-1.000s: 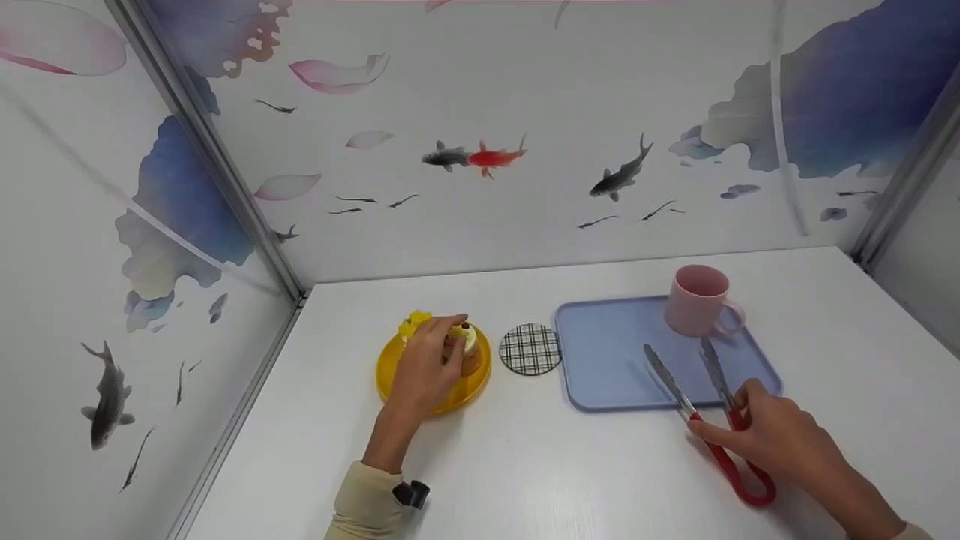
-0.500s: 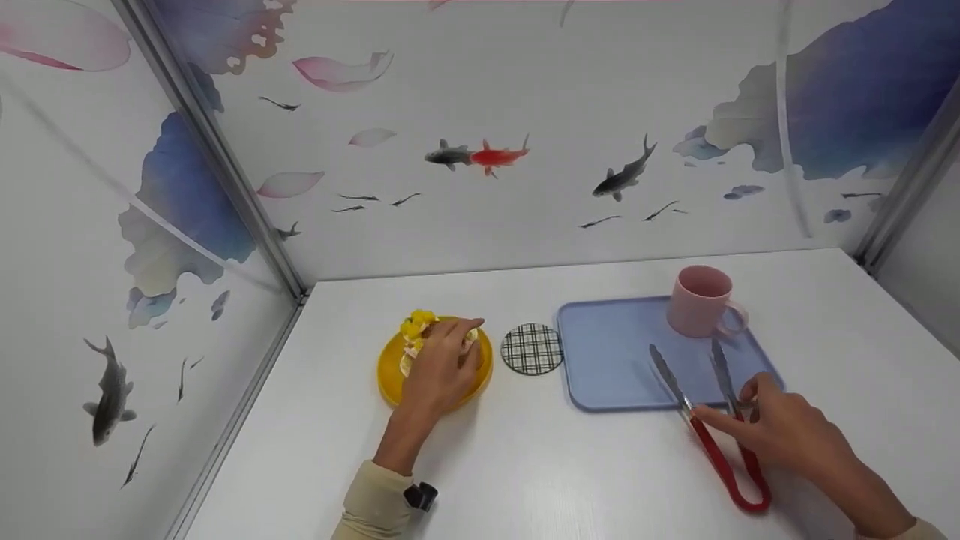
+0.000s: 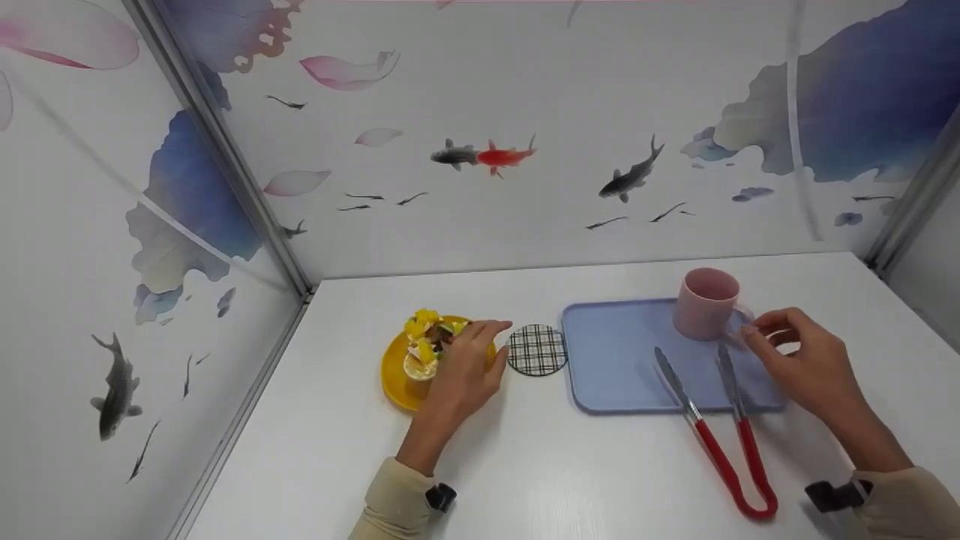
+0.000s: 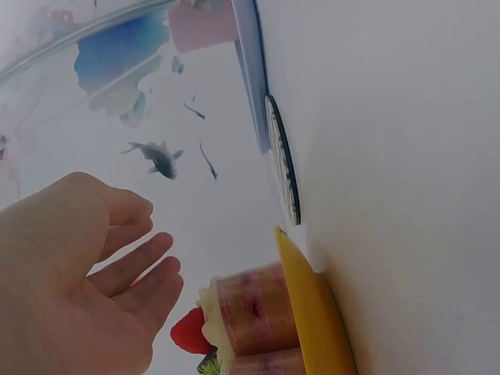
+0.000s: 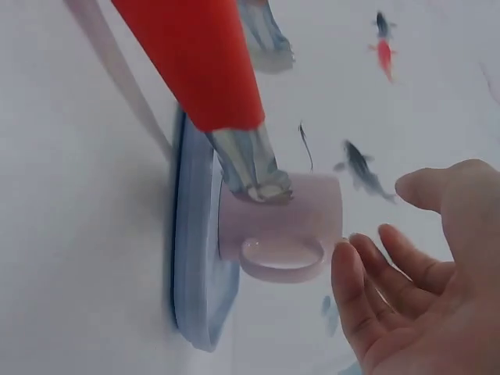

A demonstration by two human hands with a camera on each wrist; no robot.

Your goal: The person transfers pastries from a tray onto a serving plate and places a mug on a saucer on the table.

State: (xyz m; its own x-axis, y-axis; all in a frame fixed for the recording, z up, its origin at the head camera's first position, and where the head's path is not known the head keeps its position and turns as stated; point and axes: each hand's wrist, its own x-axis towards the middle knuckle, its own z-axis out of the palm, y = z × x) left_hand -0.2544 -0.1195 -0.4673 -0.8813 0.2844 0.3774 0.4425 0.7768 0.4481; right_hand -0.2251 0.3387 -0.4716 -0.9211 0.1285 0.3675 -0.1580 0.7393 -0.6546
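Over the right part of a round yellow plate (image 3: 395,375) my left hand (image 3: 469,371) hovers with loosely bent fingers and holds nothing. On that plate stand small cakes (image 3: 421,366) topped with cream and fruit; the left wrist view shows a strawberry (image 4: 190,331) on one, apart from the hand. My right hand (image 3: 806,360) is beside the handle of a pink mug (image 3: 705,311), fingers slightly curved; the right wrist view shows a gap between thumb and fingers with nothing in it. Red-handled tongs (image 3: 754,457) lie spread, their metal ends over the blue tray (image 3: 615,360).
The mug stands upright on the tray's back right corner. A checked round coaster (image 3: 537,350) lies between plate and tray. Printed wall panels (image 3: 525,232) rise behind the white table (image 3: 570,472) and at its sides.
My right hand has let go of the tongs and moved up to the mug's handle. The left hand has shifted right from over the cakes, uncovering more of them.
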